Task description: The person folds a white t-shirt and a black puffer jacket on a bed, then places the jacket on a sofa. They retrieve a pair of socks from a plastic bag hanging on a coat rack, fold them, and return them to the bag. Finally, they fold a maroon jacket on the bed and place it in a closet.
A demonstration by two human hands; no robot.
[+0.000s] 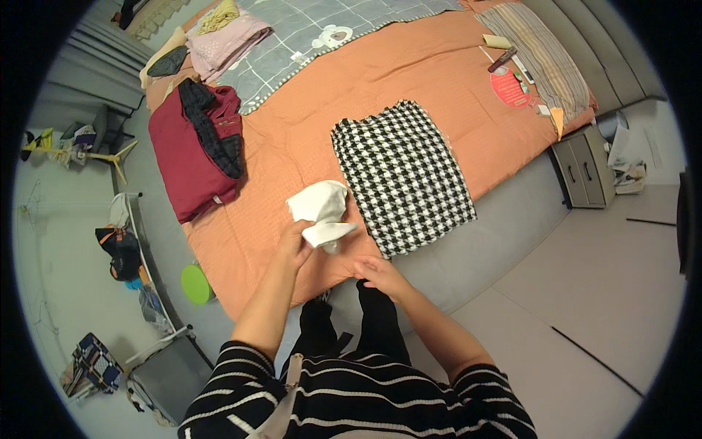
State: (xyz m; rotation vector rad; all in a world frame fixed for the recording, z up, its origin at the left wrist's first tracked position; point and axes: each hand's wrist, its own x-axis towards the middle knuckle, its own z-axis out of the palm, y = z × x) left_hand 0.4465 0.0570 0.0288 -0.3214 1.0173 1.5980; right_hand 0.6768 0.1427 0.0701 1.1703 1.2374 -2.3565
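Note:
My left hand (296,243) is closed on a soft white cloth item (322,203), its fingers gripping the near part. The item is bunched, with a folded flap standing out toward the right, and I cannot make out what kind of garment it is. Slightly to the right and nearer to me, my right hand (378,276) is apart from the cloth, fingers loosely spread and holding nothing. Beyond both hands, a black-and-white houndstooth skirt (404,178) lies flat across the near edge of the orange bedspread (285,139).
Folded dark red clothing (183,150) with a black piece on top lies at the bed's left. A grey blanket (292,55) and pink folded cloth (230,40) are farther back. A bedside cabinet (583,170) stands right, a green round object (196,284) on the floor left.

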